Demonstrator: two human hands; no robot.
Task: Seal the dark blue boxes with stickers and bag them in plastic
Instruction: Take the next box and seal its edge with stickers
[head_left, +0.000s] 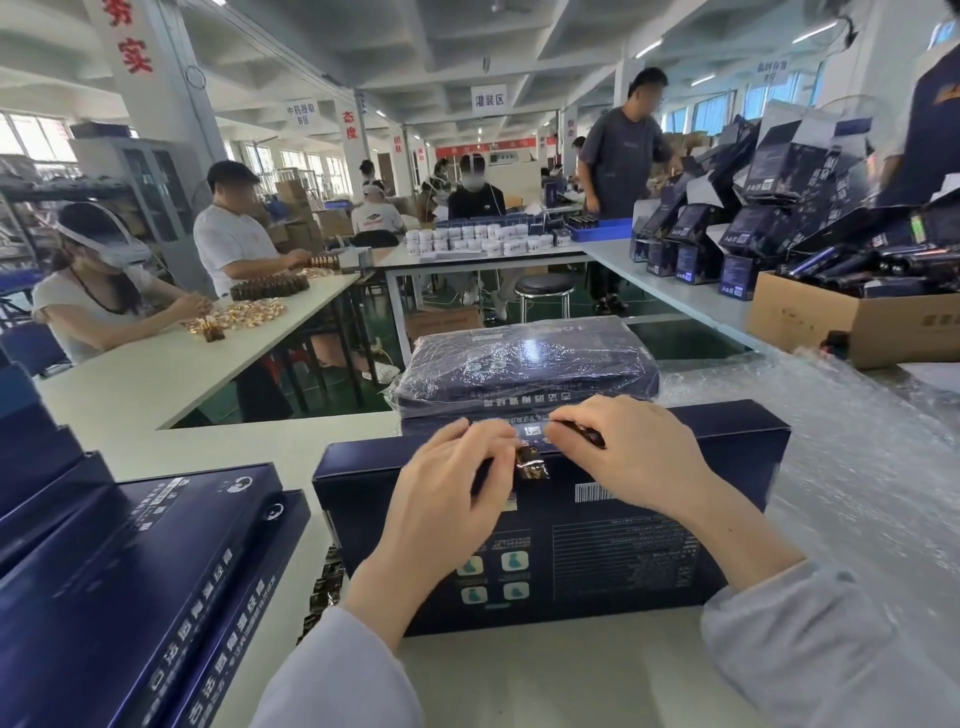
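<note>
A flat dark blue box (613, 551) lies on the white table in front of me, its printed back facing up. My left hand (447, 488) and my right hand (628, 457) rest on its far edge, fingers pinching a small dark and gold sticker strip (531, 464) that runs across that edge. Behind it sits a stack of dark blue boxes wrapped in clear plastic (524, 364). Unwrapped dark blue boxes (130, 582) are piled at my left. A strip of dark stickers (324, 587) lies on the table between that pile and the box.
Bubble wrap (857, 447) covers the table to the right. A cardboard carton (852, 322) of dark items and heaps of small dark blue cartons (753, 218) stand at back right. Other people work at tables behind and to the left.
</note>
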